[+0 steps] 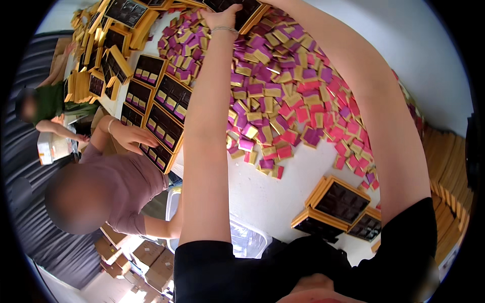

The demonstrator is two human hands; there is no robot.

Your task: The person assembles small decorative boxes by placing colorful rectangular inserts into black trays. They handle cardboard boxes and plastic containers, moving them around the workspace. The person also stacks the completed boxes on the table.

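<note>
Both my arms reach far forward over the table. At the top edge my left hand (pixel 222 18) is closed on the near-left edge of a gold-sided box (pixel 248 17) with a dark compartment tray, its thumb over the rim. My right forearm (pixel 348 50) runs up to the top edge, and the hand itself lies beyond the picture. Beneath and between my arms spreads a big heap of small wrapped pieces (pixel 265 93) in gold with purple or pink bands.
Left of my arm, several boxes (pixel 164 129) hold rows of wrapped pieces; a co-worker's hand (pixel 132 135) rests at them. Gold boxes (pixel 93 83) are piled at far left. More dark-tray boxes (pixel 341 202) stand near my right elbow. A plastic-lined bin (pixel 250 237) sits below the table edge.
</note>
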